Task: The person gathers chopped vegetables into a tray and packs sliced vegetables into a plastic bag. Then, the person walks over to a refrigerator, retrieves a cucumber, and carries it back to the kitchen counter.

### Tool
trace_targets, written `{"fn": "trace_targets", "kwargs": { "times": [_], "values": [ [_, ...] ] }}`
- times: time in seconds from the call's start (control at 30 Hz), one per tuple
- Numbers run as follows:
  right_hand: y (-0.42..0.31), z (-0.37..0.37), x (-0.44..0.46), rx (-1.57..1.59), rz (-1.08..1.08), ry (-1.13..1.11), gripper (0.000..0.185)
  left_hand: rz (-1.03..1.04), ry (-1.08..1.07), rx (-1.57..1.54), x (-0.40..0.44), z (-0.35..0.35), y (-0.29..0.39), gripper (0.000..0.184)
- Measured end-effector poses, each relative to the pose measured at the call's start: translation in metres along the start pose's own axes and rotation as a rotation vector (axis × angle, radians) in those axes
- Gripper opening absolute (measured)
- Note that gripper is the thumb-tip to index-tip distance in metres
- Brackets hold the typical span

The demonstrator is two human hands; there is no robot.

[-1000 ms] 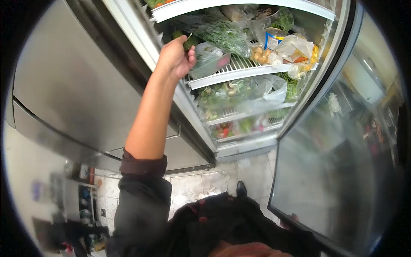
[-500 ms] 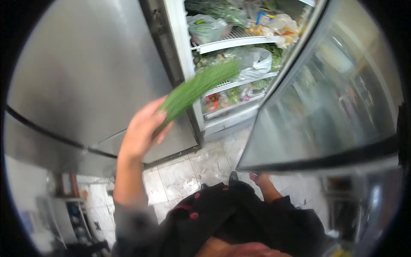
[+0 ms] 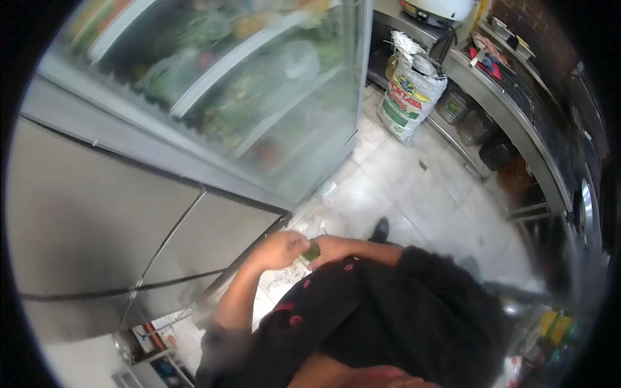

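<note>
My left hand [image 3: 283, 250] and my right hand [image 3: 330, 250] are close together low in front of my body. Between them shows a short part of the long green vegetable [image 3: 311, 253]; the hands hide the rest. The fingers of both hands are closed around it. Behind its glass door, the fridge [image 3: 233, 84] holds shelves of bagged greens, seen blurred through the pane.
A printed white sack [image 3: 409, 97] stands on the tiled floor [image 3: 401, 181] at upper right. Beside it a metal counter [image 3: 517, 110] curves down the right, with large jars [image 3: 475, 128] beneath. Steel doors [image 3: 84, 213] fill the left.
The fridge door has swung shut. My left hand has drawn the vegetable down from the fridge to my body, and my right hand has left the door and come onto the vegetable. The view has turned right.
</note>
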State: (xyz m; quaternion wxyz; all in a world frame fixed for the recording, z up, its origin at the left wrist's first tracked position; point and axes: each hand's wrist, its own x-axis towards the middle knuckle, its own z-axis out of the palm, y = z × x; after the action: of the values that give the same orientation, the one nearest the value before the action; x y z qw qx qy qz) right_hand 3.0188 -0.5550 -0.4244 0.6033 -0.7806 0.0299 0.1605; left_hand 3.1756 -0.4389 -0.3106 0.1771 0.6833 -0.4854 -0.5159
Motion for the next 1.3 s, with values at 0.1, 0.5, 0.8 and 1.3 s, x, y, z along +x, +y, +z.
{"fn": "trace_targets", "kwargs": {
  "times": [0.1,0.5,0.8,1.3],
  "values": [
    [0.029,-0.07,-0.07,0.111,0.118,0.336,0.054,0.055,0.541,-0.117,0.045,-0.05,0.036,0.036],
    [0.173,-0.281,-0.423,1.436,-0.568,1.73,0.042,-0.23,1.615,0.556,0.113,-0.167,0.018,0.036],
    [0.214,-0.358,-0.511,1.679,-0.92,1.911,0.05,0.295,0.337,0.433,0.47,0.034,0.183,0.028],
    [0.285,-0.337,-0.668,1.907,-1.094,2.246,0.072,1.647,-0.792,0.475,0.683,0.451,0.603,0.086]
  ]
}}
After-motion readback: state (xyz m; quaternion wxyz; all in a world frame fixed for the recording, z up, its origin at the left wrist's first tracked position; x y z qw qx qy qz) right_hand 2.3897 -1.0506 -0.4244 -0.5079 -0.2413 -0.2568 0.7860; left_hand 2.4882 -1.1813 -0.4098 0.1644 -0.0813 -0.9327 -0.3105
